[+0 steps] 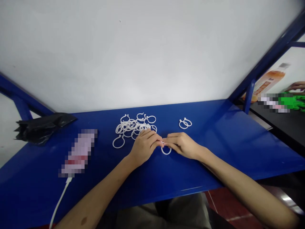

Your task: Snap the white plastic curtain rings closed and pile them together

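Between my two hands is a white plastic ring [166, 153], its top pinched at the fingertips and its loop hanging toward me. My left hand [145, 145] is closed on it from the left, fingers bent. From the right, my right hand [182, 144] pinches the same ring with thumb and fingers. The exact spot where they grip is hidden by the fingertips. Just behind my left hand lies a pile of white rings [128, 125], open loops with small knobs at their ends. Farther right, a pair of overlapping white rings [185, 123] lies apart from the pile.
A black plastic bag [45, 127] and a blurred flat object [79, 151] with a white cable [58, 200] lie at the left of the blue table [214, 178]. Blue metal posts flank both sides. A bottle [269, 82] and another person's hand [296, 86] are at the far right.
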Demonstrator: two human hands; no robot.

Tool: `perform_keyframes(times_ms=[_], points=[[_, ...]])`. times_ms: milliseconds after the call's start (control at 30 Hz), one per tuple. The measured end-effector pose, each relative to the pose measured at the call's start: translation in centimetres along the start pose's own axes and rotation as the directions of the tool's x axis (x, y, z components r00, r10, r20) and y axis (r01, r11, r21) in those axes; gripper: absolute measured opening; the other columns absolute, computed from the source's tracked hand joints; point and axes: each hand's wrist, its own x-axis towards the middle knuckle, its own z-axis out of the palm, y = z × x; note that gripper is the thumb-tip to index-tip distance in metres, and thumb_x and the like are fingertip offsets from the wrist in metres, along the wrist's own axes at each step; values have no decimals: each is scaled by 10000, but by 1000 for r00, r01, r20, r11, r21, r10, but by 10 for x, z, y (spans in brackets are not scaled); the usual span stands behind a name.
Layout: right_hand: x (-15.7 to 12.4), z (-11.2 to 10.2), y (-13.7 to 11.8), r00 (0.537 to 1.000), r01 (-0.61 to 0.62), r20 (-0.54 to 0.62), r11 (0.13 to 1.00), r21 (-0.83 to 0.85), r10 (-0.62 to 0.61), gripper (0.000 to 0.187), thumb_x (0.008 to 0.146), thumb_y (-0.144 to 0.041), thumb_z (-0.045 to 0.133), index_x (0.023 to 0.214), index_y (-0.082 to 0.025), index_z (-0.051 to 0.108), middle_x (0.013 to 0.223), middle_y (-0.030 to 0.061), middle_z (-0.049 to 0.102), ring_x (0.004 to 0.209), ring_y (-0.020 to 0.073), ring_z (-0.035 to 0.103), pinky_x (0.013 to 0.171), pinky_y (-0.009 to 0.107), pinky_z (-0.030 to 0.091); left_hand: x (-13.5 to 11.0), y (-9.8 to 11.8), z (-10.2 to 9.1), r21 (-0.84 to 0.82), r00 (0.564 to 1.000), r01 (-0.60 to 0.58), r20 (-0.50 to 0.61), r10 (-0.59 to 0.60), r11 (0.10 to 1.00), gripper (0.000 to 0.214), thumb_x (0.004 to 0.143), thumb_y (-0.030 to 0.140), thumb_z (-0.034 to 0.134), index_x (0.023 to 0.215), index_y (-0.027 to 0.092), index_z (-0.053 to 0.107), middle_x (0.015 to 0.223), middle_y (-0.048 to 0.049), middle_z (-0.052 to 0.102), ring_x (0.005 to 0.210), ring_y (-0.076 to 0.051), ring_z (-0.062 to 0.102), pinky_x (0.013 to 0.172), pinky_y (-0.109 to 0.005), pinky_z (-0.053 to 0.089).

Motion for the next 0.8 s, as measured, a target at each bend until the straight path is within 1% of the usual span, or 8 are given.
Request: perform_keyframes(times_ms=[67, 233, 367, 467, 533, 633, 733, 800], points=[[-1, 2, -3, 999, 44, -6, 997, -65, -44, 394, 1069, -315, 347, 1108, -154, 704, 792, 59, 643, 697, 145, 570, 640, 259, 427, -1, 1, -2, -13, 1000, 12, -5, -12, 1000, 176, 963, 253, 597, 794, 206, 603, 768, 23, 669, 774, -156, 559, 798, -325, 429], [-1, 7, -8, 988, 155, 38, 965, -213, -151, 380, 1073, -268, 327, 1076, -130, 681, 822, 68, 680, 710, 159, 565, 676, 293, 423, -4, 1, -5, -45, 998, 54, 11, -54, 998, 137, 932, 232, 637, 798, 210, 619, 749, 26, 664, 789, -160, 566, 801, -320, 429], [-2, 8, -10, 979, 201, 20, 944, -261, -203, 364, 1066, -222, 325, 1073, -124, 675, 789, 55, 670, 680, 171, 526, 652, 308, 404, -5, 1, -5, -56, 999, 42, 30, -41, 998, 206, 924, 197, 639, 720, 216, 618, 755, 39, 685, 807, -161, 559, 833, -333, 411], [-2, 9, -9, 978, 206, 29, 939, -274, -207, 385, 1060, -190, 303, 1070, -128, 683, 776, 57, 653, 675, 175, 514, 646, 312, 403, -6, 1, -5, -48, 997, 61, 46, -58, 997, 203, 913, 206, 654, 712, 220, 630, 742, 42, 683, 811, -163, 559, 836, -339, 410], [-3, 10, -7, 984, 178, 42, 943, -282, -173, 391, 1058, -193, 306, 1075, -136, 693, 773, 59, 643, 680, 177, 521, 642, 311, 411, -5, -1, -5, -26, 993, 87, 77, -85, 996, 169, 904, 254, 674, 741, 224, 642, 739, 34, 675, 816, -170, 561, 831, -344, 421], [-1, 12, 0, 998, 67, 20, 961, -267, -64, 361, 1052, -206, 345, 1103, -162, 699, 823, 66, 648, 739, 175, 567, 651, 295, 440, -1, -3, -3, 59, 990, 101, 92, -106, 993, 141, 904, 352, 677, 865, 218, 658, 792, 4, 671, 855, -196, 565, 838, -361, 445], [0, 7, 11, 996, -70, -70, 971, -229, 56, 329, 1039, -201, 378, 1179, -198, 675, 965, 87, 655, 866, 188, 602, 711, 296, 484, 5, -5, 0, 233, 991, 112, 42, -125, 966, 241, 915, 412, 650, 1037, 204, 658, 963, -54, 679, 948, -242, 554, 864, -400, 449], [-2, -1, 22, 972, -192, -174, 956, -220, 156, 340, 1035, -210, 376, 1247, -212, 642, 1040, 101, 628, 879, 193, 597, 731, 311, 502, 6, -7, 1, 355, 988, 140, 14, -155, 924, 289, 916, 395, 648, 1122, 192, 651, 1064, -91, 663, 996, -274, 538, 877, -431, 441]])
